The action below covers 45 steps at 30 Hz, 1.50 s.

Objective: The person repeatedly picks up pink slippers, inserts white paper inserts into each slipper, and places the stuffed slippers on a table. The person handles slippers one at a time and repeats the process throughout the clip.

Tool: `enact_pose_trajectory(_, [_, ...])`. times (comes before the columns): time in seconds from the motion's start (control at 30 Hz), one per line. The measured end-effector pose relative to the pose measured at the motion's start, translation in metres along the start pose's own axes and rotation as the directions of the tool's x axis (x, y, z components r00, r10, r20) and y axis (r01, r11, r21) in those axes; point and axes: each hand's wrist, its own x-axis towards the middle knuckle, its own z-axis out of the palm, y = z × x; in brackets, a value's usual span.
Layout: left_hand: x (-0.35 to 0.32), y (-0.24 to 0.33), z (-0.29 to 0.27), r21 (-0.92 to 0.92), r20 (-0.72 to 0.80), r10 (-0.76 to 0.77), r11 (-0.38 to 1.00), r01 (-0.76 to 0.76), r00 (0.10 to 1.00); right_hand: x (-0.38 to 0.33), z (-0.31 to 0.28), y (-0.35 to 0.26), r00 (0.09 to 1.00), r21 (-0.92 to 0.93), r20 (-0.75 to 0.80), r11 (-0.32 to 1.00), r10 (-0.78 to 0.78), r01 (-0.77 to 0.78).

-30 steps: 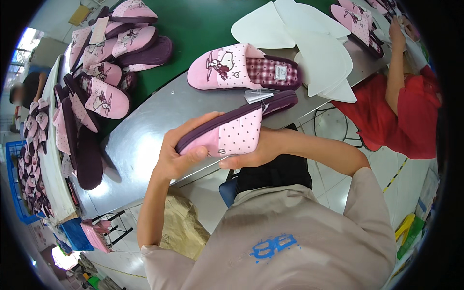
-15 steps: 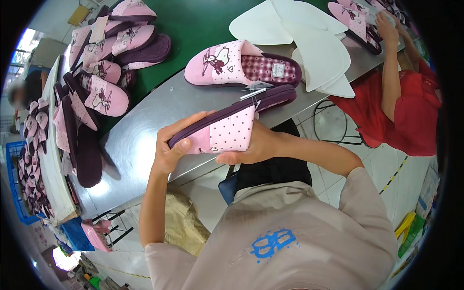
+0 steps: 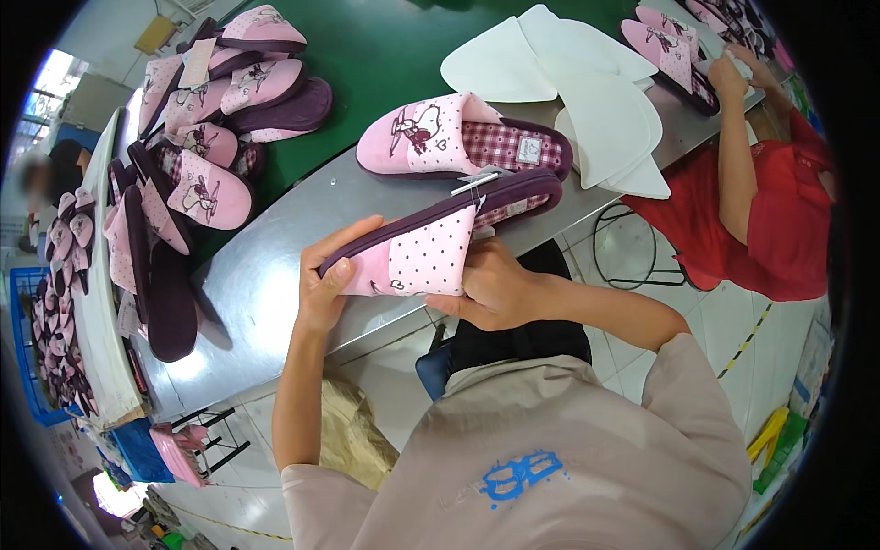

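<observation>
A pink dotted slipper (image 3: 426,252) with a dark purple sole is held on its side above the table's near edge. My left hand (image 3: 323,275) is closed round its toe, thumb on the pink upper. At the slipper's opening my right hand (image 3: 490,286) grips the upper's edge, its fingers bent into the opening and partly hidden. A white tag fastener (image 3: 475,182) sticks up by the sole's edge. Just beyond lies a second slipper (image 3: 412,137), sole down, its checked insole showing and its toe to the left.
White shaped sheets (image 3: 600,110) overlap on the metal table (image 3: 247,302) at the back right. Piled slippers (image 3: 211,192) stand at the left, some on a green surface (image 3: 385,46). A co-worker in red (image 3: 793,220) handles slippers at the far right. A blue crate (image 3: 32,367) is far left.
My right hand has curled its fingers further into the slipper's opening. The slipper has tilted a little, showing more checked lining. The whole view has shifted slightly.
</observation>
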Motion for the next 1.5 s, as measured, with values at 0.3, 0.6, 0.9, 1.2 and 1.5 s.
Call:
enact_pose_trajectory(0.3, [0.002, 0.011, 0.011, 0.028, 0.073, 0.009, 1.0, -0.011, 0.997, 0.012, -0.019, -0.006, 0.916, 0.379, 0.306, 0.85, 0.258, -0.366])
enact_pose_trajectory(0.6, [0.001, 0.01, 0.011, 0.004, 0.073, 0.02, 1.0, -0.02, 0.997, 0.021, -0.009, -0.014, 0.897, 0.402, 0.27, 0.805, 0.351, -0.436])
enact_pose_trajectory(0.9, [0.004, 0.023, 0.016, -0.019, 0.131, -0.053, 0.998, 0.056, 0.99, 0.025, -0.009, -0.007, 0.889, 0.505, 0.319, 0.734, 0.33, -0.454])
enact_pose_trajectory(1.2, [0.003, 0.026, 0.018, 0.015, 0.123, -0.068, 0.998, 0.067, 0.99, 0.022, 0.005, -0.006, 0.896, 0.482, 0.241, 0.756, 0.373, -0.443])
enact_pose_trajectory(1.5, [0.016, 0.024, 0.018, 0.238, -0.191, 0.039, 0.971, 0.008, 0.981, 0.041, 0.008, -0.008, 0.843, 0.616, 0.029, 0.654, 0.538, -0.439])
